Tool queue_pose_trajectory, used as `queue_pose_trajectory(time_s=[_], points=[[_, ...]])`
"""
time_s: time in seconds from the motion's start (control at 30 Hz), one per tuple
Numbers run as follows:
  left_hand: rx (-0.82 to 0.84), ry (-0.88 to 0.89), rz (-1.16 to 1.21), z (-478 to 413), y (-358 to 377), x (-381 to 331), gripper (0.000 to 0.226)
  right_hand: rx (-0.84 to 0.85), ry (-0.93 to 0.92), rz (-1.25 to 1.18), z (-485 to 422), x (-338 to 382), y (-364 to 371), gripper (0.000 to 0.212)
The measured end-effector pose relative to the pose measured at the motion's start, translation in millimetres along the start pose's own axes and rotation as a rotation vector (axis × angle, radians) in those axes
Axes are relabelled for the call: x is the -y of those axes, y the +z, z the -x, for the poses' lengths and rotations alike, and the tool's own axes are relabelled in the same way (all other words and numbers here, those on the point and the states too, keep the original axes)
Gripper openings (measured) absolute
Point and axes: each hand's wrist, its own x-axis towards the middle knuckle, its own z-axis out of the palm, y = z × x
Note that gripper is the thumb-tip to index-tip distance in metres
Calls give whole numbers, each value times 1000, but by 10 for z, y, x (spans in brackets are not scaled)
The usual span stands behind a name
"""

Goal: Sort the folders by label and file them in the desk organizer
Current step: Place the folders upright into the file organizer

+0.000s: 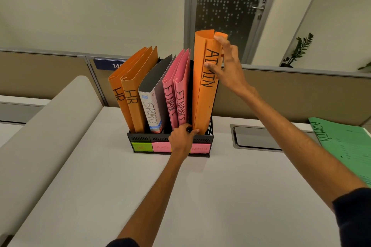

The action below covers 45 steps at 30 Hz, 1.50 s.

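Head view.

Step in hand, as judged: seating the tall orange paper folder marked ADMIN (202,94) in the rightmost compartment of the black mesh desk organizer (140,139). Standing near upright, foot inside the compartment at the front rim, top well above its neighbours. Directly above the pink sticky label (200,148) reading ADMIN on the organizer's front wall.

Already filed, left to right: two orange folders marked HR (130,106), one grey folder marked SPORTS (154,94), two pink folders marked FINANCE (178,94), all leaning left.

Left to file: one green paper folder marked ADMIN (345,146), lying flat on the white bench (180,196), well apart from the organizer, at the right edge of the view.

Next move, as judged: press the orange folder fully down and square, release, then reach right for the green one and slot it into the same compartment. Calls for spare room beside the orange folder; keep the loose covers together to avoid snagging on the divider.

Hands:
- left hand (181,140): low, at the organizer's front rim, fingers curled, thumb and forefinger closing on the foot of the orange folder's spine.
- right hand (226,66): high, spread wide, fingers nearly straight; thumb on the spine at the lettering, fingertips along the upper right edge. Steadying, not clasping.
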Motion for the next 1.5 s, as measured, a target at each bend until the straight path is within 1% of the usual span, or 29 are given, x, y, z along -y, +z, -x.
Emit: queue_pose_trajectory(time_s=[0.13, 0.2, 0.4, 0.47, 0.57, 0.67, 0.73, 0.8, 0.9, 1.03, 1.17, 1.27, 1.4, 1.5], points=[[-6, 4, -43, -2, 11, -8, 71, -25, 16, -16, 4, -10, 43, 75], [-22, 11, -73, 1, 32, -14, 74, -31, 5, -22, 8, -4, 57, 73], [-35, -16, -73, -36, 88, 4, 54, 18, -135, -100, 242, 50, 298, 55], [-56, -19, -67, -53, 92, 28, 49, 21, -153, -118, 300, 56, 364, 53], [-83, 0, -80, -71, 130, 63, 48, -40, -143, -149, 279, 63, 383, 51], [-116, 12, -106, -81, 161, 85, 47, -105, -177, -162, 202, 85, 363, 50], [-127, 6, -109, -87, 176, 83, 47, -111, -200, -162, 169, 99, 354, 50], [-124, -2, -104, -89, 176, 76, 45, -80, -202, -158, 143, 103, 356, 50], [-106, -16, -112, -107, 177, 78, 38, -5, -152, -145, 100, 89, 349, 52], [-95, -41, -113, -118, 176, 64, 35, 3, -72, -127, 96, 21, 374, 63], [-97, -20, -128, -80, 183, 71, 37, 34, -71, -131, 164, -13, 445, 68], [-92, 19, -138, -37, 189, 29, 45, 30, -24, -143, 270, -51, 499, 73], [-94, 55, -133, 32, 216, -12, 49, 80, 80, -150, 582, -122, 676, 67], [-95, 72, -145, 52, 206, 7, 47, 103, 103, -192, 791, -107, 765, 64]])
